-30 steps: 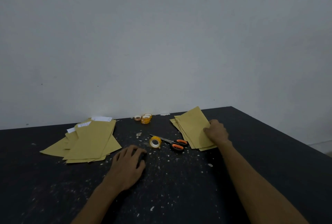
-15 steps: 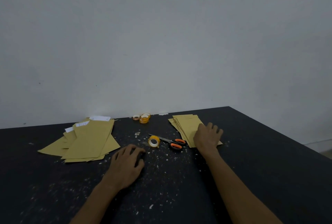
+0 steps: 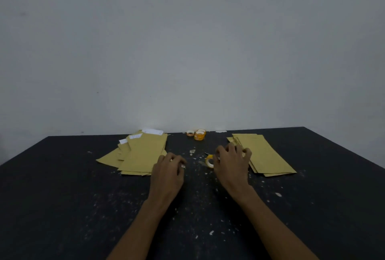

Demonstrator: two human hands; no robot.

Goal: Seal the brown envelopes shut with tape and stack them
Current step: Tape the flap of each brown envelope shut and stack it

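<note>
While both hands are at the middle of the table (image 3: 62, 197), the brown envelopes lie in two groups on either side of the tape roll (image 3: 209, 161). To the left of the roll, a loose pile of envelopes (image 3: 143, 153) fans out untidily, with white slips (image 3: 153, 131) poking from its far end. To the right of the roll, a neater stack of envelopes (image 3: 268, 157) lies flat, its edges roughly squared.

The yellow roll stands on edge. The right hand (image 3: 231, 166) arches over its right side with fingers curled down, but whether it actually grips the roll cannot be told. This hand's outer fingers overlap the left edge of the neat stack.

Left of the roll, the left hand (image 3: 168, 174) rests on the table with loosely curled fingers, holding nothing that shows, just beside the loose pile's near corner.

Beyond the roll, near the table's far edge, a few small spare tape rolls (image 3: 199, 134) cluster together. White flecks (image 3: 211, 232) dot the black tabletop on the near side of the roll, and a plain grey wall (image 3: 187, 51) rises behind.
</note>
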